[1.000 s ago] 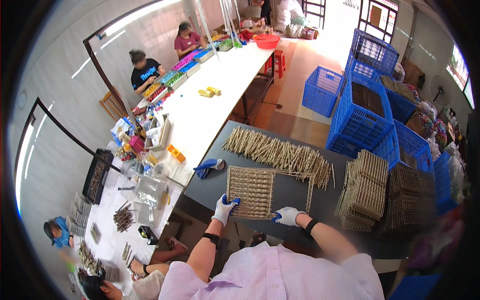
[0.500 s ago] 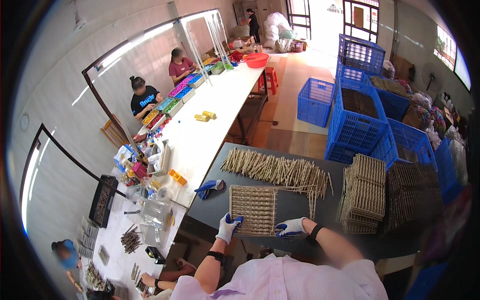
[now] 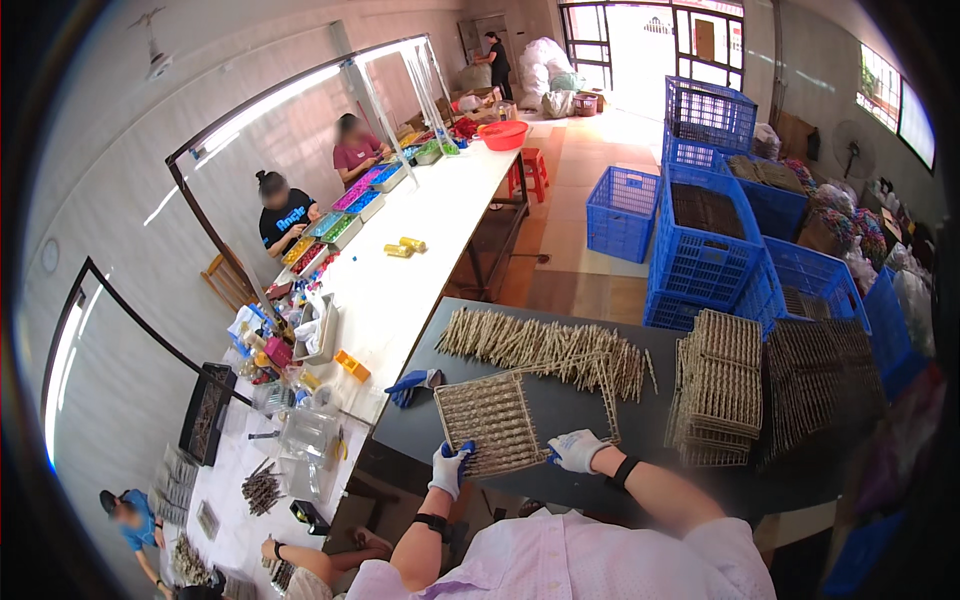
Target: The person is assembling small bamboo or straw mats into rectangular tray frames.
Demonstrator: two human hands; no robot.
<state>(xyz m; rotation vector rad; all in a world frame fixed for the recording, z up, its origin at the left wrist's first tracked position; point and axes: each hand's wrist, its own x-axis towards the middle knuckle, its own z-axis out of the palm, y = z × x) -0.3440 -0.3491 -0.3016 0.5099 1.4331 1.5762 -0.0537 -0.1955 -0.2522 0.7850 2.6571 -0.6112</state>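
Observation:
A square tan lattice rack (image 3: 490, 420) of small molded pieces lies on the dark table (image 3: 560, 405) in front of me. My left hand (image 3: 452, 468), in a white and blue glove, grips its near left corner. My right hand (image 3: 578, 449), gloved the same way, holds its near right edge. Just behind the rack, a long row of loose tan strips (image 3: 545, 345) runs across the table.
Stacks of the same racks (image 3: 720, 395) stand to the right, and a spare blue glove (image 3: 410, 385) lies at the table's left edge. Blue crates (image 3: 705, 245) stand behind. A long white table (image 3: 390, 290) with coloured trays runs on the left, where other people sit.
Both hands stay on the rack's near edge. My head has tilted up, so the table and rack sit lower in view and more of the far room shows.

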